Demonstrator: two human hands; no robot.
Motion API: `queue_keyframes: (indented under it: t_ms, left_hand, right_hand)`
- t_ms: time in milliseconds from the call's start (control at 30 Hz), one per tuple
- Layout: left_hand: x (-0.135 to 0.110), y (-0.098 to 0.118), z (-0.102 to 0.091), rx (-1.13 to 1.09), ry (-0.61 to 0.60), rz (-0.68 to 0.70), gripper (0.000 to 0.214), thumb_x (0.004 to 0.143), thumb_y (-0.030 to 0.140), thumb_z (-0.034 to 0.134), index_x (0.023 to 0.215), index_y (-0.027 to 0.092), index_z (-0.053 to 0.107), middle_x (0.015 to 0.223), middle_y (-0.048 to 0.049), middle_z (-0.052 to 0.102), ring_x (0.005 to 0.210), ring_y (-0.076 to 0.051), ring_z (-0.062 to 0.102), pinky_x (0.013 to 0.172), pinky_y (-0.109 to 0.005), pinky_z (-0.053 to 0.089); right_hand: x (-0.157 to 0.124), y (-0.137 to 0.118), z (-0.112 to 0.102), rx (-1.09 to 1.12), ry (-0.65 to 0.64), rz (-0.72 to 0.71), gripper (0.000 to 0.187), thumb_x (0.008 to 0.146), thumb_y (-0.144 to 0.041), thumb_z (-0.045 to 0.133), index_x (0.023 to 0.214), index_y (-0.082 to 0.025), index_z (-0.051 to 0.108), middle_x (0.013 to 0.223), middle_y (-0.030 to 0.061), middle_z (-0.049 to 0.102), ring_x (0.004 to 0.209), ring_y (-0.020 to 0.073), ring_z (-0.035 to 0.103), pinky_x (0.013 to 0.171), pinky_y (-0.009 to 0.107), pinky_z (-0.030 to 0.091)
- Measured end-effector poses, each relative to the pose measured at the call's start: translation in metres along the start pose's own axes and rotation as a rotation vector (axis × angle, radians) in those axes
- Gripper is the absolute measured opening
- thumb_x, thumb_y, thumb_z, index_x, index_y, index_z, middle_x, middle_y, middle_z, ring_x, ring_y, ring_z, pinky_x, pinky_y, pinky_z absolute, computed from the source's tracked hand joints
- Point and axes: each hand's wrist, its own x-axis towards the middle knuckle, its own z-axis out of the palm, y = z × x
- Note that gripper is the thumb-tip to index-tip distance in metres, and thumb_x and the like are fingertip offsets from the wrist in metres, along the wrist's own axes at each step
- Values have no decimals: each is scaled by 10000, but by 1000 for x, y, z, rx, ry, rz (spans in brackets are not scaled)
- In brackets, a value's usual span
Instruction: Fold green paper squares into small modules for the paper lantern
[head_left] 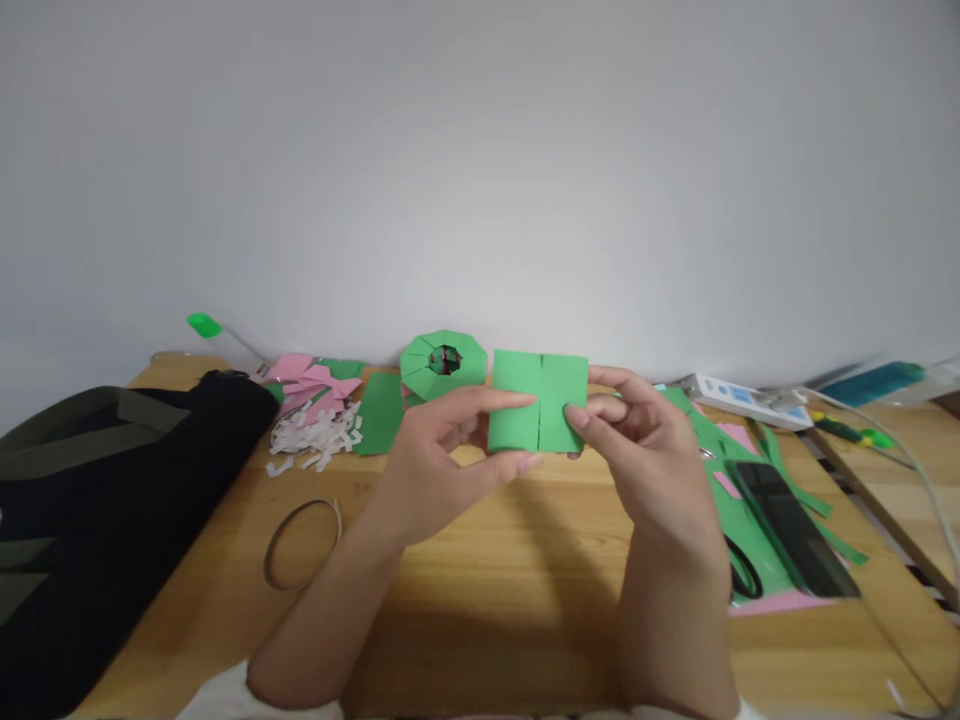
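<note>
Above the counter [487, 620], folded green paper square [559, 400] held up, vertical seam down its middle. Left hand [442, 450] pinches the left half, thumb at bottom edge, index finger across the front. Right hand [652, 450] nearly closed on the right edge, thumb in front, fingers behind. Just beyond left hand, green paper ring [420, 372]; farther left, white paper scraps [315, 435] and pink paper strips [319, 388]. Off right, black smartphone [787, 525] on green sheets [754, 535], white power strip [746, 402] behind.
</note>
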Motion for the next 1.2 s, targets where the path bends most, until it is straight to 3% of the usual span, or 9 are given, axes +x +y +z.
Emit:
queue_keyframes:
  t_ms: [167,367,533,633,733,867,967,1100,1200]
  left_hand:
    - [0,-1,0,31,-34,16,280,735,160,723,1007,227,734,918,-40,734,805,-179,672,718,-287,565]
    - [1,-3,0,59,-20,22,279,740,105,694,979,241,745,859,-11,734,737,-140,660,659,-231,552]
    - [1,-1,-4,98,-75,20,280,746,81,649,967,220,749,945,-40,741,893,-202,673,747,-289,561]
    - [0,-1,-7,106,-114,33,356,746,69,619,1031,248,737,1005,-33,734,998,-237,652,784,-308,550]
    - [2,-2,-9,-42,17,43,472,755,95,649,1184,291,639,980,-12,727,887,-171,667,721,-259,546]
    - [7,-3,-7,-111,164,69,485,736,119,718,1180,250,573,931,-11,734,715,-99,649,644,-208,538]
    - [10,-1,-5,-158,226,50,474,700,142,758,1119,236,557,917,-9,735,708,-108,665,642,-217,554]
    - [8,1,-1,-223,158,-63,527,679,167,778,1131,234,516,792,21,720,675,-126,681,644,-242,573]
    - [7,1,1,-155,141,-67,463,731,140,731,1135,216,520,637,67,652,572,-88,637,606,-198,548]
  right_hand:
    - [-2,0,-2,-25,12,-35,253,730,-282,751,942,-229,624,573,-58,648,476,97,566,512,241,508]
    - [-4,-4,-2,-25,-38,-8,182,721,-251,761,844,-211,633,560,-50,604,500,87,537,498,212,464]
    - [-4,-6,-4,19,-70,26,220,769,-293,718,967,-219,658,718,-7,652,619,109,589,565,229,509]
    - [-5,-5,-6,-5,-122,50,303,747,-271,728,1031,-216,638,670,-30,618,591,100,572,545,216,492]
    - [-7,-5,-7,-84,-263,132,361,692,-214,754,1022,-204,609,618,-58,569,535,92,526,496,212,457]
    - [-9,-6,-4,-161,-330,193,164,679,-229,758,739,-176,616,630,-32,593,538,95,533,473,212,446]
    - [-7,-5,1,-126,-278,150,171,699,-281,755,641,-170,639,568,-23,610,511,100,541,472,222,453]
    - [-4,1,8,-81,-33,57,230,719,-345,753,601,-172,658,520,-4,622,487,105,542,467,229,434]
    - [-3,3,9,-30,-35,61,235,738,-362,741,614,-175,670,520,-2,625,485,105,548,468,225,438]
